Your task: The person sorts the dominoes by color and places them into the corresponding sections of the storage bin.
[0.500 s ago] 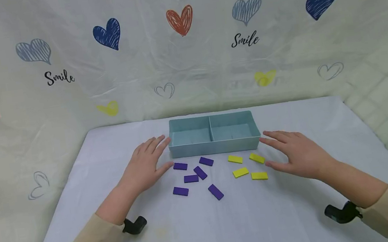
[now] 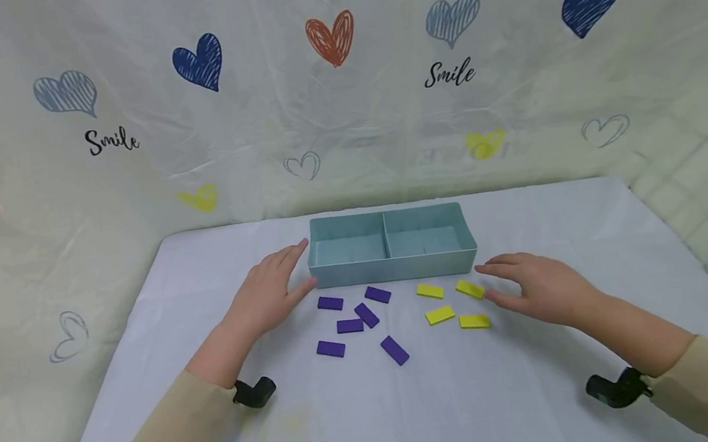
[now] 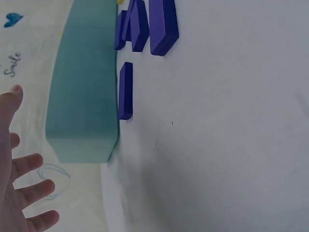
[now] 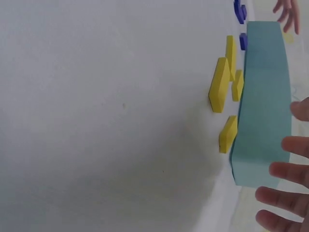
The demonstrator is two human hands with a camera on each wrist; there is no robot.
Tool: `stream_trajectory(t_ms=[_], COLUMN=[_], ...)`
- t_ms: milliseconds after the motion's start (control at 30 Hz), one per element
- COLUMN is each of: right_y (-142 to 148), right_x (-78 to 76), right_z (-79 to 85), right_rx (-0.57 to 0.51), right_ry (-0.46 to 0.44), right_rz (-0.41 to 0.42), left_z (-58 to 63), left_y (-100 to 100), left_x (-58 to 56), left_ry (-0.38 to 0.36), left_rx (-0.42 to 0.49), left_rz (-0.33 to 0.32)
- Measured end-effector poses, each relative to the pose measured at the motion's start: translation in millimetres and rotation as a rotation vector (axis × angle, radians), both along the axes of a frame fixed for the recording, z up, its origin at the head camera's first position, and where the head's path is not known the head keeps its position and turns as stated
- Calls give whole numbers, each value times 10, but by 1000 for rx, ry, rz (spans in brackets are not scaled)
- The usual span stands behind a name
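Since the earlier frame, I see the left hand point(image 2: 262, 294) shifted slightly farther out, away from the purple pieces, while the right hand point(image 2: 543, 289) sits a little lower, its fingers bunched closer; the blocks and box stay put. The pale blue-green rectangular box, plastic by its look point(image 2: 395, 269), stands toward the back of the white-cloth-covered bench point(image 2: 383, 428), a divider splitting it into two compartments. In front of it lie six flat purple rectangular blocks point(image 2: 395, 350) on the left and four flat yellow rectangular blocks point(image 2: 475, 322) on the right. My left wrist view shows that grip spread and holding nothing, just beside the box's left end. The right grip is spread too, fingers apart in its own wrist view, with nothing held; from the head view its thumb is just beside the nearest yellow block, though I can't tell whether they touch. I judge the step in hand as positioning, before any block is lifted. The next move calls for lowering one thumb and fingertip onto a single thin block's edges without nudging its neighbours.
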State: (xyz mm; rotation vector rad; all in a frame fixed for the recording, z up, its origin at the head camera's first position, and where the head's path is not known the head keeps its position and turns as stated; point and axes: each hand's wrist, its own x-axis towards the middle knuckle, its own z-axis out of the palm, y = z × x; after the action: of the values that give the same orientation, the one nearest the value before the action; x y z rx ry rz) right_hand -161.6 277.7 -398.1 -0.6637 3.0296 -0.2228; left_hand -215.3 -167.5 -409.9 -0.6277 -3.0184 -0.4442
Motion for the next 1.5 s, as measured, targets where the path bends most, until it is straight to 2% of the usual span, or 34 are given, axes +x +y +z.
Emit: stream_trajectory(t_ms=[400, 667, 800, 1100, 1500], right_y=[-70, -101, -103, -147, -169], right_x=[-169, -264, -302, -348, -392], right_z=[-95, -133, -161, -246, -301], right_rx=[27, 19, 25, 18, 51], right_ry=[-128, -170, -173, -218, -188], right_rz=[-36, -20, -20, 9, 26], left_z=[8, -7, -17, -47, -74], left_y=[72, 120, 136, 134, 129], left_x=[-249, -385, -438, -474, -498], left_ry=[-136, -229, -252, -290, -327], left_rx=[31, 41, 33, 46, 62], left_rz=[46, 53, 59, 47, 47])
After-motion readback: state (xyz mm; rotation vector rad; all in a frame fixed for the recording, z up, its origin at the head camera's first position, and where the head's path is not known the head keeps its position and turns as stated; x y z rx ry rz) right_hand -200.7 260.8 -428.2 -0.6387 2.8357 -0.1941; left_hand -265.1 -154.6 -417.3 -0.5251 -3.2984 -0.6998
